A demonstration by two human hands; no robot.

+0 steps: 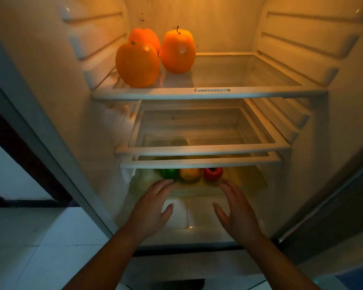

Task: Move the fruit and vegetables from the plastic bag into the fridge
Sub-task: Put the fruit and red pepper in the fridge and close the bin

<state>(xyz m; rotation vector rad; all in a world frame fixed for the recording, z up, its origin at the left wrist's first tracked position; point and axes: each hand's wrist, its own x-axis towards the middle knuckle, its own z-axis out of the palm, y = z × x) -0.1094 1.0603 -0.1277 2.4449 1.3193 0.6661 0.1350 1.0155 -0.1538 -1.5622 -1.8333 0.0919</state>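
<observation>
Left grip (153, 208) and right grip (236, 208): fingers apart, empty, at the drawer (197, 216) front. Just beyond, inside drawer: green pepper (169, 173), yellow pepper (189, 173), red pepper (212, 173). Well above drawer, top shelf (239, 80): three oranges (137, 64).

Top shelf (239, 76) right side free; oranges (137, 63) crowd left; middle shelf (197, 148) bare.

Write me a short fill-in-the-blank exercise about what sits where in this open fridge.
1. The top shelf holds ____ orange fruits.
2. In the bottom drawer, the yellow pepper sits between the green pepper and the ____ one.
3. The left hand and right hand hold ____.

Missing words: three; red; nothing
</observation>
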